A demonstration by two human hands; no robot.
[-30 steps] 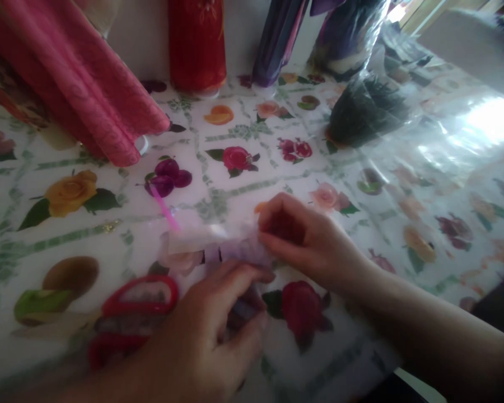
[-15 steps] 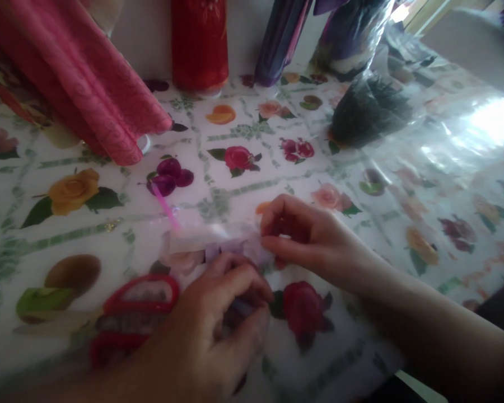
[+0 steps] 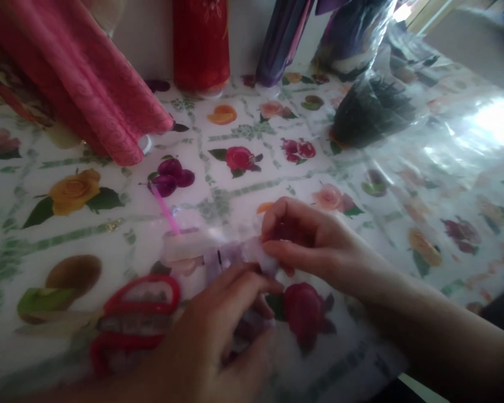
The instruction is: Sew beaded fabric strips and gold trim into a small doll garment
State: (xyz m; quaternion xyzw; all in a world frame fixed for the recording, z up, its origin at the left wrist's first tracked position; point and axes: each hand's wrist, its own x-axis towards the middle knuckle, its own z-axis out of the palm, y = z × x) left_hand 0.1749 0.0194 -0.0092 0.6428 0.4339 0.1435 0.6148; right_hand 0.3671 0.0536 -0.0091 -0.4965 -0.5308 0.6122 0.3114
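Observation:
A thin, pale lilac strip of fabric or ribbon lies between my hands over the patterned tablecloth. My right hand pinches its right end between thumb and fingers. My left hand is curled at the strip's lower edge, fingers bent round; what it grips is mostly hidden and blurred. A whitish flat piece lies just left of the strip, with a pink stick pointing up and left from it. Scissors with red handles rest beside my left wrist.
Behind stand a pink draped cloth form, a red cylinder, a purple wrapped form and a dark item in clear plastic. The tablecloth has fruit and flower prints. Glare covers its right side.
My left hand has shifted slightly right and down, and more of the lilac strip shows above it. My right hand keeps nearly the same place.

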